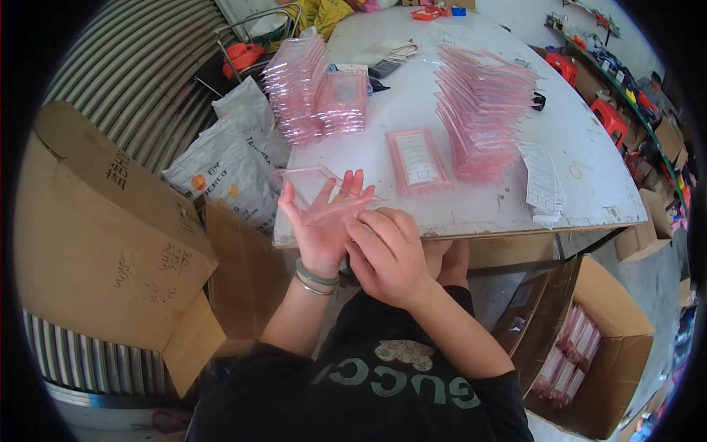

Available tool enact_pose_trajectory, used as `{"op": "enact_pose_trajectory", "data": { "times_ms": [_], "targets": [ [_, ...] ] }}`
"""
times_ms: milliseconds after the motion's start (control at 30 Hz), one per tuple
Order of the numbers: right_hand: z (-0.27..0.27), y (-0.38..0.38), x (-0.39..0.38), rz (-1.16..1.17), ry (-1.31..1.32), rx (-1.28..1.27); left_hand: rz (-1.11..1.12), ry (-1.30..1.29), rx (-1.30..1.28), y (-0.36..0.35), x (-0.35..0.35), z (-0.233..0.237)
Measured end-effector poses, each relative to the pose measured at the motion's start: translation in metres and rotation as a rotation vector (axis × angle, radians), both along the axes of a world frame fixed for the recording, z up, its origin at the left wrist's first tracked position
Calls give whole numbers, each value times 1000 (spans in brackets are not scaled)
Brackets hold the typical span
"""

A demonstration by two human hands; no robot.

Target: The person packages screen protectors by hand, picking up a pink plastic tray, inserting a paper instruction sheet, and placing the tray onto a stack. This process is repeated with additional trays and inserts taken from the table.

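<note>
A clear pink-tinted plastic pouch (331,212) lies across the palm and fingers of my left hand (321,232). That hand faces up, with its fingers stretched out and spread. At the pouch's near corner, the fingers of my right hand (392,254) are closed in a pinch on its edge. Beyond my hands, a pouch with a printed white sheet (418,160) lies flat on the white table (353,166). To its right rises a tall leaning stack of pink pouches (482,110).
More pouch stacks (296,92) stand at the table's left side. Printed sheets (541,183) hang over the near right edge. An open carton (611,361) on the floor holds packed pouches. A large cardboard box (110,228) and white sacks (232,158) flank the left.
</note>
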State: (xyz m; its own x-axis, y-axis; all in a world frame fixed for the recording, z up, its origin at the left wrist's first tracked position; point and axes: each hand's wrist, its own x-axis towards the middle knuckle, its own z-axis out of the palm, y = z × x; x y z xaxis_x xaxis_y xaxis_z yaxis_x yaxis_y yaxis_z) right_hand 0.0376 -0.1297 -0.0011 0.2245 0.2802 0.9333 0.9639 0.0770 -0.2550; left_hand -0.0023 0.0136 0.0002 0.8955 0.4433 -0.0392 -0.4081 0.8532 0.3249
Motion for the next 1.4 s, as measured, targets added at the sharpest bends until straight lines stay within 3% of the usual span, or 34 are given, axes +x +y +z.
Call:
{"op": "enact_pose_trajectory", "data": {
  "times_ms": [133,333,433,533,633,733,833,933,1033,1233,1333,1400],
  "targets": [
    [2,-4,-1,97,160,-120,135,71,38,-11,-1,6],
    [5,-8,1,239,223,-93,148,27,95,-20,1,11],
    [13,-15,1,188,246,-300,151,-10,21,-17,3,3],
    [15,-16,6,170,142,-418,208,-91,145,-18,3,3],
    [18,-6,5,170,168,-397,239,-61,112,-21,3,13],
    [17,-5,8,252,257,-614,209,-148,305,-5,4,7],
    [21,-8,11,376,416,-748,197,-2,457,-15,-4,8],
    [16,-10,3,225,214,-646,75,-142,440,-10,1,-3],
    [16,-2,2,127,194,-510,50,-196,367,-26,3,-2],
    [10,0,6,251,170,-609,67,-7,492,-13,-5,-3],
    [5,2,9,204,163,-669,42,29,333,-10,1,-10],
    [5,5,8,122,187,-569,-27,-83,199,-9,4,-13]
  ]
}}
